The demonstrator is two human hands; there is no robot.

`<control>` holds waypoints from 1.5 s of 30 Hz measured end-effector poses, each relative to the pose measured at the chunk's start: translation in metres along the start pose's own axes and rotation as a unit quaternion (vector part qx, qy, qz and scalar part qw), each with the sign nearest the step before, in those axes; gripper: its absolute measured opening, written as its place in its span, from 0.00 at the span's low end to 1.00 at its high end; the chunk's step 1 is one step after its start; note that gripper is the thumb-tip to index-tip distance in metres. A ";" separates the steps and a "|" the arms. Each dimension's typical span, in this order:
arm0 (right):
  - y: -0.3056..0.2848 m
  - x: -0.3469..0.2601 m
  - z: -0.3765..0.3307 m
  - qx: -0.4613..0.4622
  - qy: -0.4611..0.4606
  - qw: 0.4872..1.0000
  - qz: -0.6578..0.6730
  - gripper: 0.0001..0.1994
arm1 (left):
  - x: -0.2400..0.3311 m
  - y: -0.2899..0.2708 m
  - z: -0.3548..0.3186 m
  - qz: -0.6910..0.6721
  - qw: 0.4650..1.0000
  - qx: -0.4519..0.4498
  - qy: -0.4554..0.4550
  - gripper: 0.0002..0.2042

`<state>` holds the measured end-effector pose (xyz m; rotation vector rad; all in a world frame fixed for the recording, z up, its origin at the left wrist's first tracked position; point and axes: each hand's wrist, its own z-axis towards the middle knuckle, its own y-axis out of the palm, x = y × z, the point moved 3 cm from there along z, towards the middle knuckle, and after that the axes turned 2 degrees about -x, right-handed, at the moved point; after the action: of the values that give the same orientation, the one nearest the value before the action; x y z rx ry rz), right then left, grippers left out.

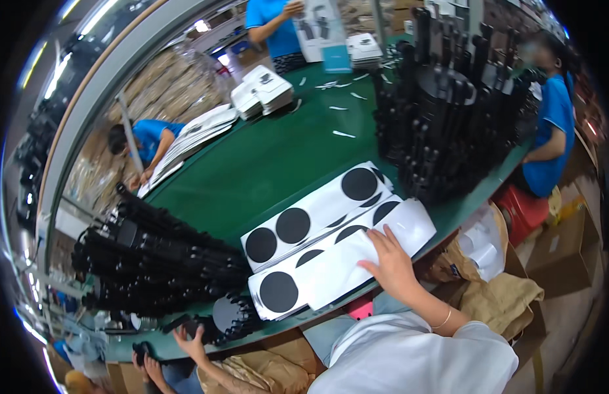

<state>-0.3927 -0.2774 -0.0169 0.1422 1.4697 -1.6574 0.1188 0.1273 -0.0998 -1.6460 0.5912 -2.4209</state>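
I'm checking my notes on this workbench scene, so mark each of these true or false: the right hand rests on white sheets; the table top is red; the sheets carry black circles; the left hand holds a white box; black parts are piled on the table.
1. The right hand rests on the white sheets. True.
2. The table is red. False: it is green.
3. The sheets carry black circles. True.
4. The left hand holds a white box. False: it is at the black parts by the table edge.
5. Black parts are piled on the table. True.

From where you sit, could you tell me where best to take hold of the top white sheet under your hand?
Probably at the white sheet's bare right end, which overhangs the green table's near edge. Come from the right with the right hand, already flat on it.
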 end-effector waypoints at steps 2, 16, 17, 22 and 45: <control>-0.024 0.021 -0.006 0.058 0.046 0.996 0.054 0.23 | 0.012 -0.014 -0.006 -0.086 0.995 0.046 -0.008 0.44; -0.057 0.427 -0.181 0.111 0.507 0.826 -0.220 0.30 | 0.281 0.071 -0.127 -0.531 0.846 -0.015 0.037 0.42; -0.050 0.411 -0.163 0.104 0.502 0.830 -0.218 0.30 | 0.287 0.085 -0.129 -0.545 0.835 -0.070 0.045 0.42; -0.049 0.201 -0.042 0.441 0.131 0.875 -0.150 0.18 | 0.303 0.160 -0.157 -0.573 0.801 -0.171 -0.040 0.43; 0.028 -0.019 0.063 -0.058 -0.233 0.964 0.118 0.14 | 0.263 0.269 -0.184 -0.557 0.748 -0.280 -0.225 0.37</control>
<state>-0.3344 -0.3182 -0.0076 -0.1283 1.1371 -1.2971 -0.1762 -0.1640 -0.0415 -3.5152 0.2437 -2.2730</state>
